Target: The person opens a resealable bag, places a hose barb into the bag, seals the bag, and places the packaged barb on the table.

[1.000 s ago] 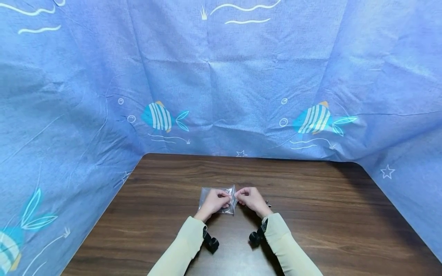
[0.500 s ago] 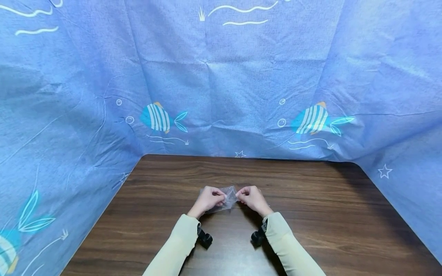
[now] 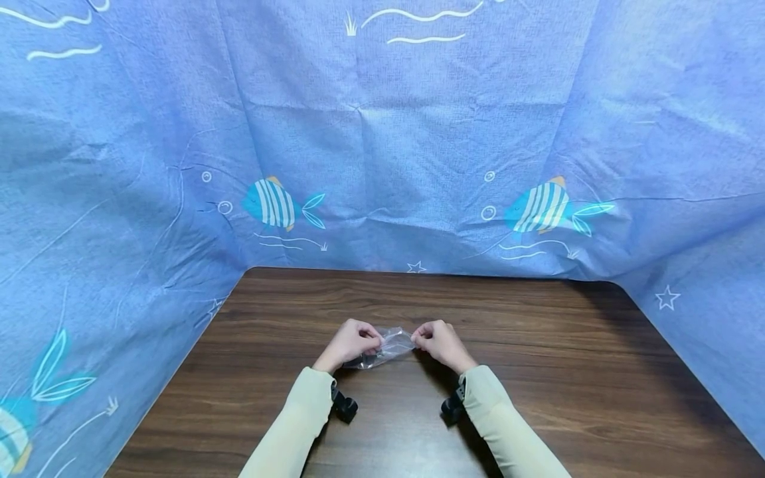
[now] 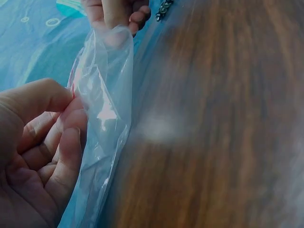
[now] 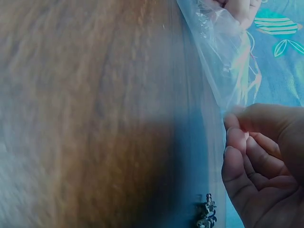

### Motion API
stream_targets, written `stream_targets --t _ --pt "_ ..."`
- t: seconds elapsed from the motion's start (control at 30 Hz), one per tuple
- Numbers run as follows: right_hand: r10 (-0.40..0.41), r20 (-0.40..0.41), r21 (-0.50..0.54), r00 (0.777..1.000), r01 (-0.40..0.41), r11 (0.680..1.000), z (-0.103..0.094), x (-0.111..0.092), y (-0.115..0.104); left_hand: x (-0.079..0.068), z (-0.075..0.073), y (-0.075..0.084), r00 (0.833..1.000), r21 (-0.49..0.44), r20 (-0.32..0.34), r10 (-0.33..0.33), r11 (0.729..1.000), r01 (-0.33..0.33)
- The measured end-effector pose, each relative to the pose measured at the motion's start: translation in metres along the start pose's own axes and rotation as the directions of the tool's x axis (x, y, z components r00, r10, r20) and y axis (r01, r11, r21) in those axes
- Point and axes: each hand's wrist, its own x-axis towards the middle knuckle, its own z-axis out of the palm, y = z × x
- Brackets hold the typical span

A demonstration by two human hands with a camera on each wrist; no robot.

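A clear plastic bag (image 3: 396, 344) is stretched between my two hands above the wooden table. My left hand (image 3: 351, 342) pinches it between thumb and fingers on the left side. At the opposite side, my right hand (image 3: 441, 342) pinches its edge with thumb and fingertip. Creased and shiny, the bag (image 4: 107, 95) shows a thin red line along its edge by my left thumb in the left wrist view. Its film (image 5: 223, 52) runs up from my right fingertips toward the left hand in the right wrist view. Whether anything lies inside it, I cannot tell.
A small cluster of metal pieces (image 5: 206, 211) lies on the table near my right hand, hidden in the head view. The dark wooden table (image 3: 538, 372) reaches back to a blue fish-patterned cloth (image 3: 382, 166) hanging behind and at the sides.
My left hand has moved left, away from the right hand, still pinching the bag. The bag's edge between the hands has gone from bunched to spread out. The right hand has barely moved.
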Motion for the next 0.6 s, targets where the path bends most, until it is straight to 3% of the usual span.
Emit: stream_targets --t 0.27,0.6 --pt "-0.009 0.032 -0.053 0.999 0.011 0.999 -0.006 0.001 0.000 0.001 -0.005 -0.003 1.000 0.000 -0.028 0.002 1.000 -0.002" --pt "-0.055 0.034 -0.072 0.998 0.058 0.996 -0.014 0.003 0.003 0.005 -0.004 -0.004 1.000 -0.009 -0.002 0.018 1.000 -0.018"
